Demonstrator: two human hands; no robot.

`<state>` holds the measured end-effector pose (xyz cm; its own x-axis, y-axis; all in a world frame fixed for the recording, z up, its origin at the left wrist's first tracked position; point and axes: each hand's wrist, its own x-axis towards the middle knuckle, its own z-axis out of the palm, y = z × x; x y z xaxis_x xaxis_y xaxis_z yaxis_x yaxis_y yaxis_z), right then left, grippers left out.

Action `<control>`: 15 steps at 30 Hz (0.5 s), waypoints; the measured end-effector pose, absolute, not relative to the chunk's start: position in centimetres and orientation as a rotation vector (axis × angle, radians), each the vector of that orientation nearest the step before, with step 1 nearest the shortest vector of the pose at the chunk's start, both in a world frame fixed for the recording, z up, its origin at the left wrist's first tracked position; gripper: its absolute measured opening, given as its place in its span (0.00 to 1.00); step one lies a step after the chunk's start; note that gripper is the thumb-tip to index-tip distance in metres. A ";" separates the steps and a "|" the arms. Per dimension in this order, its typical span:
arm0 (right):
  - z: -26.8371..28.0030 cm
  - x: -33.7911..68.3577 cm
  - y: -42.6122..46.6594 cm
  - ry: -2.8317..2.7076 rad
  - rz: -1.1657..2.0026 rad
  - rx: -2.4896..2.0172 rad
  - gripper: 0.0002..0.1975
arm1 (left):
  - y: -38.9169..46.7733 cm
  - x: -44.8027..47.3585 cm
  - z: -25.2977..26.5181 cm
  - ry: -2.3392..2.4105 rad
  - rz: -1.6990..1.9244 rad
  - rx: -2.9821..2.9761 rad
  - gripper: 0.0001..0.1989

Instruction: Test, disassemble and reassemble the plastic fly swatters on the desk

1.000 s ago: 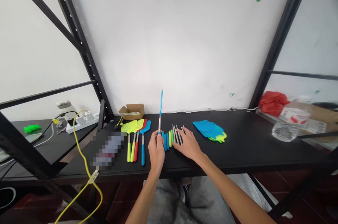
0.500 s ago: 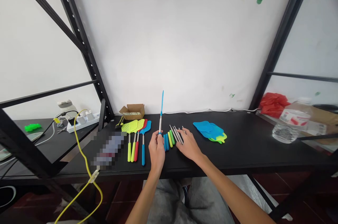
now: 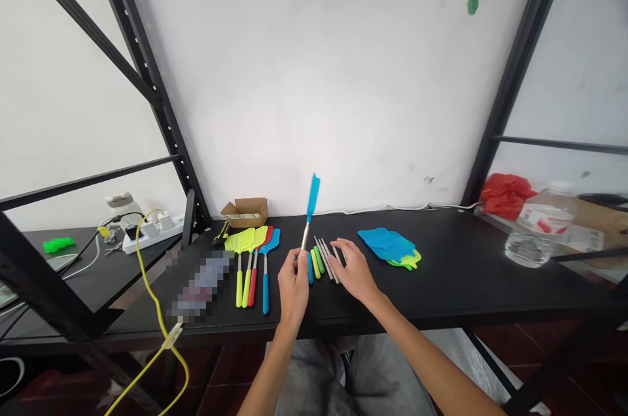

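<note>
Tilting to the right at the centre of the frame, a blue swatter [image 3: 314,193] stands in the left hand [image 3: 294,285] in our head camera's view, our only one. Half a second ago we saw its head nearly edge-on and its shaft almost upright; now the shaft leans and a narrow face of the head shows. Fingers and thumb are closed firmly around its lower end, hiding much of the grip from us. Just right of that fist, a blue handle [image 3: 311,272], a yellow handle [image 3: 315,265] and a green handle [image 3: 319,260] lie slanted on the black bench [image 3: 441,292], beside metal rods [image 3: 324,262] that now lie more spread out. Over the rods, the right hand [image 3: 357,272] is loosely open, thumb and fingers parted; whether a fingertip presses on one we cannot tell. We judge that the shift leaves the swatter in the left hand's control alone, with the rods loose within the right hand's reach. At centre right, blue swatter heads [image 3: 390,242] overlap a yellow-green one [image 3: 412,262]; at centre left, we see four swatters [image 3: 239,288], handles toward the bench's near edge.
</note>
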<state>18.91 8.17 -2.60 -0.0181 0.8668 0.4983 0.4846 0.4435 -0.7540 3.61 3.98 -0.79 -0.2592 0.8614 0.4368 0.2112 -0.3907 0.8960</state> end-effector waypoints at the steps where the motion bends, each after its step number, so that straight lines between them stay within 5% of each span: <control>1: -2.1 18.8 8.2 -1.584 0.569 -1.113 0.18 | 3.8 3.9 -0.7 1.321 1.668 1.533 0.18; 6: 1.0 17.5 8.2 -1.098 1.221 -0.715 0.19 | 3.5 6.1 -0.3 1.356 1.525 1.682 0.17; 15: 1.8 17.3 9.2 -0.533 1.522 -0.544 0.10 | 3.2 9.2 -1.7 1.227 1.397 1.539 0.15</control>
<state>17.32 9.18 1.82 -0.0156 0.9998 -0.0126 -0.7732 -0.0201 -0.6338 9.22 3.18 -1.67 -0.0367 0.9512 0.3063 0.1807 -0.2951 0.9382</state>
